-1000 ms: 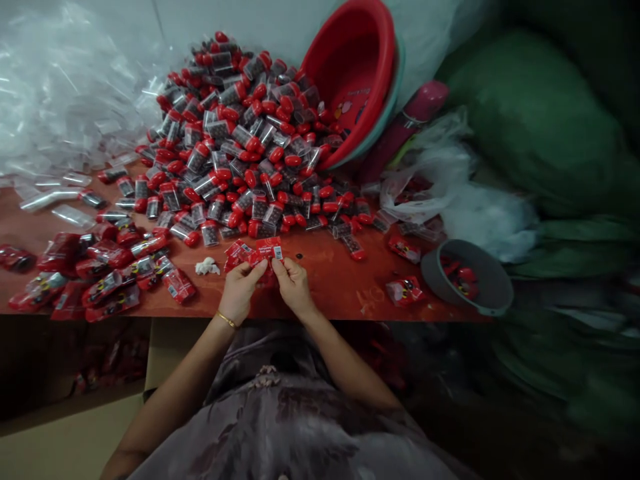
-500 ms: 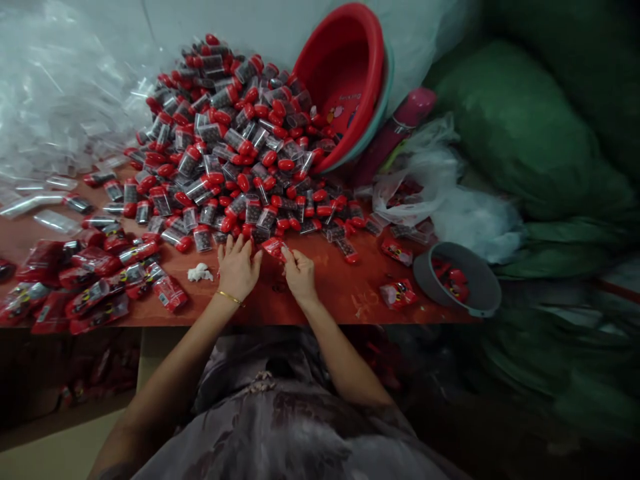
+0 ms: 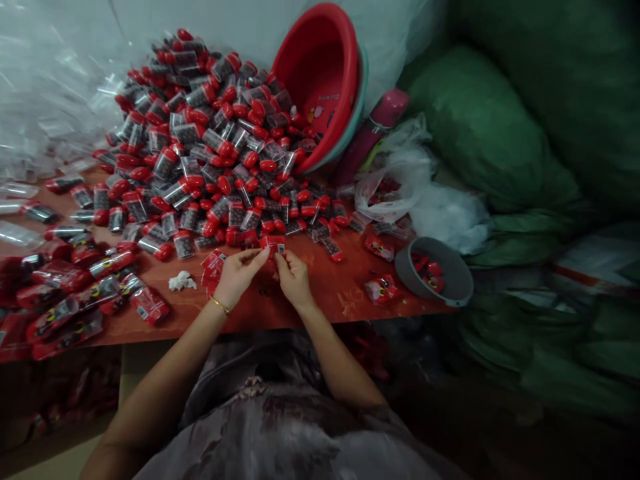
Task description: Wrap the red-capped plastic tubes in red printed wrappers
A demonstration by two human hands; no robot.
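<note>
Both hands meet over the red table, pinching a small red printed packet (image 3: 273, 245) between them. My left hand (image 3: 238, 275), with a gold bangle at its wrist, is closed on the packet's left side. Thumb and fingers of my right hand (image 3: 295, 279) grip its right side. More flat red packets (image 3: 213, 268) lie beside my left hand. Just beyond the hands rises a large heap of clear tubes with red caps (image 3: 200, 153), filled with dark pieces. A crumpled white scrap (image 3: 182, 281) lies to the left.
Filled red packets (image 3: 100, 293) are piled at the left, near clear empty tubes (image 3: 20, 233). A red basin (image 3: 340, 80) leans behind the heap, next to a pink flask (image 3: 373, 133). At right stand a grey bucket (image 3: 463, 283) and a plastic bag (image 3: 440, 213); green sacks (image 3: 480, 127) lie beyond.
My left hand has gone from lying spread on the table to pinching the red packet with my right hand. Flat packets now show beside it. The view has shifted right.
</note>
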